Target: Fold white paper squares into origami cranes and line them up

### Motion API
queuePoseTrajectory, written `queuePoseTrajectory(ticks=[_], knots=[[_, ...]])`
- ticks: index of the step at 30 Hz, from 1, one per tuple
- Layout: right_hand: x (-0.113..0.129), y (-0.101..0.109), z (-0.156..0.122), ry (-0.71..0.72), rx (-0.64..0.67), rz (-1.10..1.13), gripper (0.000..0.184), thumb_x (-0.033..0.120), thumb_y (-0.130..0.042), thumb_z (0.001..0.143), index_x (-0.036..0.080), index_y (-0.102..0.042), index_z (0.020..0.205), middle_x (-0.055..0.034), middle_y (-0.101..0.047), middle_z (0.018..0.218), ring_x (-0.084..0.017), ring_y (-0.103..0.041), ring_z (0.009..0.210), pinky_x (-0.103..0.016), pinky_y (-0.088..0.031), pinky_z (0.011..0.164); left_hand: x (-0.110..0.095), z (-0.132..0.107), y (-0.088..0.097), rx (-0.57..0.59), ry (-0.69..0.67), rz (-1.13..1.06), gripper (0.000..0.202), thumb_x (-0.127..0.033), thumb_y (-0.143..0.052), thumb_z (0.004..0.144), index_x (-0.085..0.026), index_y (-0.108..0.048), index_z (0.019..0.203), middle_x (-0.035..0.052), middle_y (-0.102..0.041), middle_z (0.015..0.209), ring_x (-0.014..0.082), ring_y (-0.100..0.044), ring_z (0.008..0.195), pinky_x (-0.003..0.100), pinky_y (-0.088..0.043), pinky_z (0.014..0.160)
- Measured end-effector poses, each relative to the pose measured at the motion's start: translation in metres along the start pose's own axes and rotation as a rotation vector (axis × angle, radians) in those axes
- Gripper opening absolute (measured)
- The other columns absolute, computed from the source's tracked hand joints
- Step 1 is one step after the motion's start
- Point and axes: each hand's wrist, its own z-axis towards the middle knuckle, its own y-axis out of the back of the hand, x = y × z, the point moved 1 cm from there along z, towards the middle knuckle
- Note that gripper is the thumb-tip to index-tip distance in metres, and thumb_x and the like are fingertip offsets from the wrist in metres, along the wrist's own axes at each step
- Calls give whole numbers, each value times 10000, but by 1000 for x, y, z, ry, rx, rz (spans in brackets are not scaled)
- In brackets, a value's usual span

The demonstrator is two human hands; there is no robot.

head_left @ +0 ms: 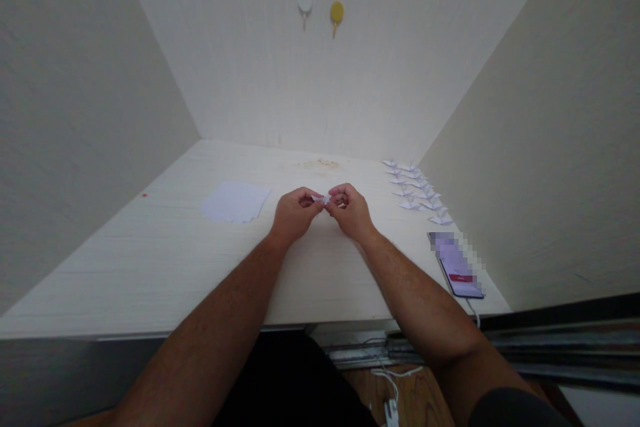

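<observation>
Over the middle of the white table, my left hand [297, 213] and my right hand [351, 211] meet at a small folded piece of white paper [325, 199]. Both hands pinch it between thumb and fingers, the left from its left side and the right from its right side. Fingers cover much of the paper, so its exact shape is hidden. Left of my hands lies a loose stack of white paper sheets [236, 201]. Several folded white paper cranes [411, 187] stand in rows at the table's back right.
A phone [456, 265] with its screen lit lies at the right edge, a white cable [473, 313] hanging from it. Walls enclose the white table [150, 267] at left, back and right. A white hook [305, 1] and a yellow hook [337, 12] are on the back wall.
</observation>
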Motion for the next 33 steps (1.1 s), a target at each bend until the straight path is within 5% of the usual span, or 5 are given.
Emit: queuePoseTrajectory(ticks=[6,10,22,28,33], knots=[[4,2,-1,-71,63,-18,270,429,-695,750,185,-588,708,18,-604,582,-105,-544,515,-237,-438,497,-5,-1,0,-34,32,-156,206,-269,-773,654,-153,-604,634,53,-728,757,126,-631,640,266,-503,647],[8,3,-1,-124,171,200,315,452,-743,705,187,-575,675,18,-641,605,-110,-584,528,-261,-513,529,-6,0,2,-69,128,-297,247,-256,-787,622,-159,-560,606,10,-667,617,128,-616,575,290,-520,638],[12,3,-3,-152,289,535,353,445,-831,654,173,-610,698,22,-671,654,-104,-625,568,-265,-566,568,-12,-1,3,125,339,-657,162,-192,-753,621,-123,-606,621,42,-649,635,130,-599,579,270,-494,592],[11,3,-4,-161,291,533,355,447,-829,658,172,-608,701,13,-677,655,-110,-629,577,-270,-572,574,-13,-2,3,130,348,-673,157,-201,-739,642,-125,-603,622,35,-628,640,122,-579,592,265,-484,583],[11,4,-4,-165,250,490,354,435,-840,636,182,-623,756,23,-677,637,-109,-612,540,-272,-566,550,-14,-2,1,25,283,-611,278,-226,-795,626,-144,-534,580,11,-604,623,107,-568,594,262,-488,609]])
